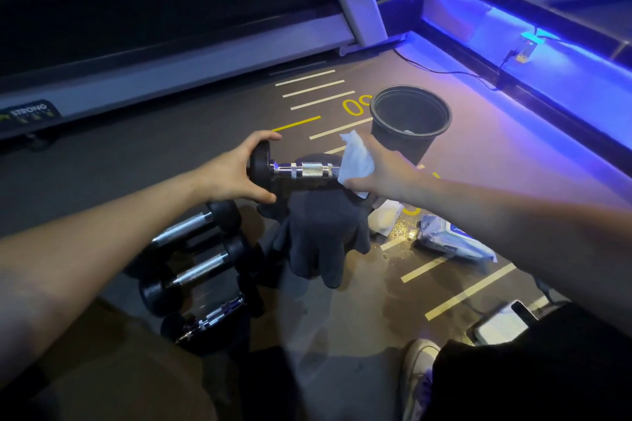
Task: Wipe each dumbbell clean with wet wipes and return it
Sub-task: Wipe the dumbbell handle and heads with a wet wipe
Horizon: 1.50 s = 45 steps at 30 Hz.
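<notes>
I see a round black bin [410, 120] on the floor [205, 133]. My left hand [236, 171] grips the dumbbell's [301, 170] round rubber end, held up over a dark cloth [321, 236]. My right hand [383, 167] wraps a crumpled white wipe [357, 161] round the other end. The bar is shiny and ridged.

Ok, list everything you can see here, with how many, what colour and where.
held dumbbell: one, black ends, chrome bar, mid-air at centre
dumbbells: three, black and chrome, floor, lower left
cloth: one, dark, under held dumbbell
wipe: one, white, on the held dumbbell's right end
bin: one, black, floor beyond the hands
wipes pack: one, white-blue, floor, right
treadmill: one, grey, upper left
left hand: grips left end
right hand: holds wipe
</notes>
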### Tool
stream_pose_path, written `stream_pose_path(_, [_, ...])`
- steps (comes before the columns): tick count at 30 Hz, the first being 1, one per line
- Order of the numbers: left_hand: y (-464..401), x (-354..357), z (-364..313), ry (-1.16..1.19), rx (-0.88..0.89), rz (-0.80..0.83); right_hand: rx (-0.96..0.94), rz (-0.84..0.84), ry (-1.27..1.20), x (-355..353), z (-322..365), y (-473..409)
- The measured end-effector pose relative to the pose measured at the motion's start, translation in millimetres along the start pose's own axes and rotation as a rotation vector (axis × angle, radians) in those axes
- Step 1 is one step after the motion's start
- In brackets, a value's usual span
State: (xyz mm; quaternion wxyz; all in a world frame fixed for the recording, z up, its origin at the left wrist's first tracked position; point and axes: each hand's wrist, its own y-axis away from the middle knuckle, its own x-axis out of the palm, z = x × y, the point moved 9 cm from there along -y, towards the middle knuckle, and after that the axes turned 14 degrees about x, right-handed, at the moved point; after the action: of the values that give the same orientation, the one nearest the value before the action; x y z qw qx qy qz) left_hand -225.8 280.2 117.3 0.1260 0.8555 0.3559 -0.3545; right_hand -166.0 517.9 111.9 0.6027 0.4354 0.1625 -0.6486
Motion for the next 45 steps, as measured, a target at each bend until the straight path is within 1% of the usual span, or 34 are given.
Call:
stream_pose_path(5, [1.4,-1.6,-0.9,-0.06,-0.014,-0.001,0.002,-0.096,0.025,-2.8,-1.5,-2.0])
stream_pose_path(11, [13.9,-4.7,-9.4,-0.089,-0.03,-0.054,-0.014,-0.12,-0.025,-1.4,3.3,-4.2])
stream_pose_path(14, [31.9,-11.3,-12.5,-0.09,-0.045,-0.11,-0.057,-0.139,0.005,-2.8,20.1,-3.3])
stream_pose_path(17, [59.0,-28.3,-10.8,-0.096,-0.074,-0.173,-0.126,-0.145,0.038,3.4,51.5,3.0])
stream_pose_path(20, [93.9,-45.2,-4.2,-0.132,-0.129,-0.21,-0.177,-0.09,0.013,21.2,79.5,13.6])
stream_pose_path(25, [153.2,-55.0,11.3,-0.096,-0.213,-0.256,-0.234,-0.027,0.044,63.2,108.9,32.0])
stream_pose_path(32, [224.8,-44.4,41.0,-0.082,-0.337,-0.274,-0.228,0.105,0.043,125.1,132.8,52.9])
stream_pose_path(38, [259.2,-24.8,80.5,-0.061,-0.432,-0.22,-0.174,0.211,0.109,181.8,134.8,55.0])
stream_pose_path(45, [262.6,4.8,128.5,-0.046,-0.501,-0.08,-0.105,0.283,0.224,229.5,118.7,37.4])
